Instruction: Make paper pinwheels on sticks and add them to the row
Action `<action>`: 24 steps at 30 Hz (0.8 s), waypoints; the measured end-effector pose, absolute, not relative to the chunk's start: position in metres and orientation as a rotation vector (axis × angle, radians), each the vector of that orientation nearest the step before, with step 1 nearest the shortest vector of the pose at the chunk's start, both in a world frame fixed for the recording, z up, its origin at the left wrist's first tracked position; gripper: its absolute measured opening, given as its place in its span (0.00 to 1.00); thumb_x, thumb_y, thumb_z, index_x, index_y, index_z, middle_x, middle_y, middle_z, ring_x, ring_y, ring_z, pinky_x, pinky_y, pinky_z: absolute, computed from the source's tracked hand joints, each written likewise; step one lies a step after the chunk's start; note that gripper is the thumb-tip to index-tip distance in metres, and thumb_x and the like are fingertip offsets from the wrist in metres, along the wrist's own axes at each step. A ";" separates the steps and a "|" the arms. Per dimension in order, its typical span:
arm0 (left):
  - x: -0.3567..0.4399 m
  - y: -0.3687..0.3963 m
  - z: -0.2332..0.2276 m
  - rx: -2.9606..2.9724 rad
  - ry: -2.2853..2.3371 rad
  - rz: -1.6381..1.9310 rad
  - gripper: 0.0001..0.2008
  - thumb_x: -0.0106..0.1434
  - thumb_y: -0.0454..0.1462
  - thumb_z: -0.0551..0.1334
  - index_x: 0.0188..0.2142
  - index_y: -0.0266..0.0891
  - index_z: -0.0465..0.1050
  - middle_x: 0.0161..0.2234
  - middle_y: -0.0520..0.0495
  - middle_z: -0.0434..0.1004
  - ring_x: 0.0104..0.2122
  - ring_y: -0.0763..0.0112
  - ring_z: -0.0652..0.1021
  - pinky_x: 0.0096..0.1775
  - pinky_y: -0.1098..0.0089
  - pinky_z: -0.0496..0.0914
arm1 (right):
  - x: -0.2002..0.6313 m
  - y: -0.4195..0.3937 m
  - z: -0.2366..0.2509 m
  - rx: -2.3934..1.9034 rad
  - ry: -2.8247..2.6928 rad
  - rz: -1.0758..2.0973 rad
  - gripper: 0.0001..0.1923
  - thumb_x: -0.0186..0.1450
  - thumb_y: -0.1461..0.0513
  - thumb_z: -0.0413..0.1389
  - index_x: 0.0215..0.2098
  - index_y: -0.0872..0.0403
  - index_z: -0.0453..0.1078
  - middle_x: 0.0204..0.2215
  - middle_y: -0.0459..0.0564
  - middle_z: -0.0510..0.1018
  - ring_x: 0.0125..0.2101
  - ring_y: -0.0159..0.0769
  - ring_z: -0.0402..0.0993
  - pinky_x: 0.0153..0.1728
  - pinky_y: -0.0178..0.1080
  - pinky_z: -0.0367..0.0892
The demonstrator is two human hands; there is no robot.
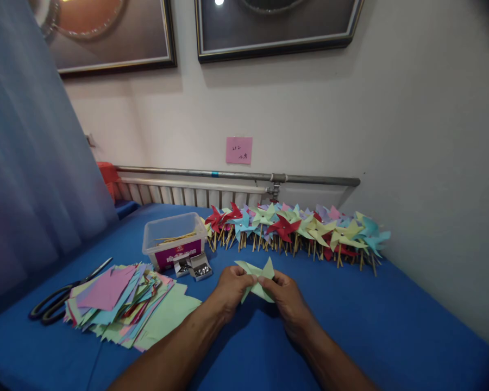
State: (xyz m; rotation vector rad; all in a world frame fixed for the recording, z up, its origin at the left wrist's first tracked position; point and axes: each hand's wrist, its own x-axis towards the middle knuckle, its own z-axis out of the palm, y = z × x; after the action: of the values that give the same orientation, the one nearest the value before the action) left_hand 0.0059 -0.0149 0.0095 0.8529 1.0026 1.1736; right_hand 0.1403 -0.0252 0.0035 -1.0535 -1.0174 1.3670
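Between my two hands is a pale green paper pinwheel [262,290], its points folded in toward the middle. My left hand [233,287] pinches it from the left, thumb near the centre. From the right, my right hand [284,293] grips it the same way, and the thumbs almost meet. No stick shows on this pinwheel. Left of my hands lie two small open boxes of metal pins [201,271], in front of a clear plastic tub [174,231] with a few thin wooden sticks inside.
Many finished pinwheels [284,227] on sticks lie along the back of the blue table [244,347]. At the left are a pile of coloured paper sheets [106,288] and black-handled scissors [65,296]. A metal pipe [321,180] and radiator stand behind.
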 end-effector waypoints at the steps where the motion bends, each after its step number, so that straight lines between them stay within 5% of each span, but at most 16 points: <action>1: 0.006 -0.015 0.009 0.854 1.000 1.171 0.12 0.41 0.37 0.72 0.20 0.37 0.70 0.17 0.50 0.71 0.17 0.75 0.67 0.24 0.71 0.59 | 0.140 -0.025 0.003 -1.060 -1.017 1.349 0.18 0.48 0.52 0.71 0.31 0.56 0.79 0.24 0.46 0.80 0.23 0.34 0.70 0.27 0.35 0.63; 24: 0.006 -0.011 -0.001 1.108 1.025 1.186 0.09 0.47 0.39 0.69 0.22 0.35 0.74 0.19 0.51 0.70 0.19 0.76 0.65 0.25 0.72 0.56 | 0.133 -0.029 -0.004 -1.028 -0.932 1.290 0.16 0.54 0.53 0.67 0.35 0.55 0.78 0.25 0.47 0.81 0.25 0.36 0.73 0.28 0.36 0.65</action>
State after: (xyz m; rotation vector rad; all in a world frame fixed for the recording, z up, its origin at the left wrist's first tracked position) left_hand 0.0064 -0.0110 -0.0012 1.1081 1.0246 1.1856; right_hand 0.1327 -0.0289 -0.0036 -1.0279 -0.9318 1.2904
